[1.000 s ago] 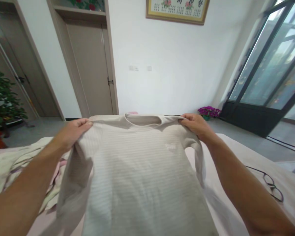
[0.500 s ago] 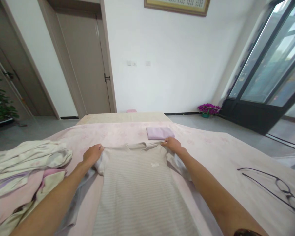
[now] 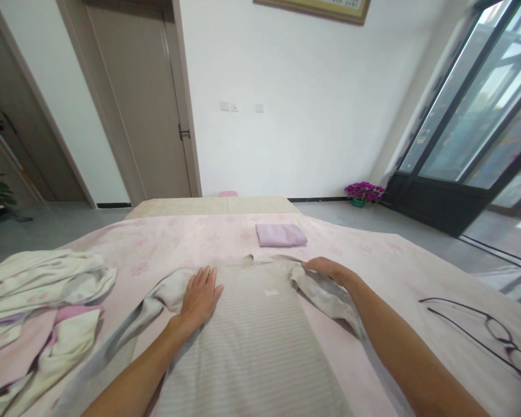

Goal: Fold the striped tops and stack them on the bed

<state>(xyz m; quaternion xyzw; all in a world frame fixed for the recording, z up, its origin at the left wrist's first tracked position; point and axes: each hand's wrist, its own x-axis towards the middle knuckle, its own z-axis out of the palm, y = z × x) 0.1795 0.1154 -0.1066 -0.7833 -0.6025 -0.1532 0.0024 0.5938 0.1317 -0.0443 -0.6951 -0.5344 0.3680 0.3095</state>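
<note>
Left hand [image 3: 200, 296] lies flat, fingers spread, on the beige striped shirt [image 3: 252, 336] — right hand [image 3: 330, 269] rests open-fingered on its shoulder, atop the pink bedsheet [image 3: 386, 272].

A beige striped shirt [image 3: 247, 324] lies flat at the frame's centre on a pink bed [image 3: 399, 278]. The left hand [image 3: 200, 298] presses palm-down on its shoulder; the right hand [image 3: 330, 269] rests on the other shoulder. A folded lilac cloth [image 3: 281, 234] lies beyond, glasses [image 3: 490, 333] lower right, piled clothes [image 3: 39, 307] left.

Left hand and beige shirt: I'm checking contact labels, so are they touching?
Touching. The head view shows the left hand lying flat, fingers spread, on the chest of the beige shirt.
</note>
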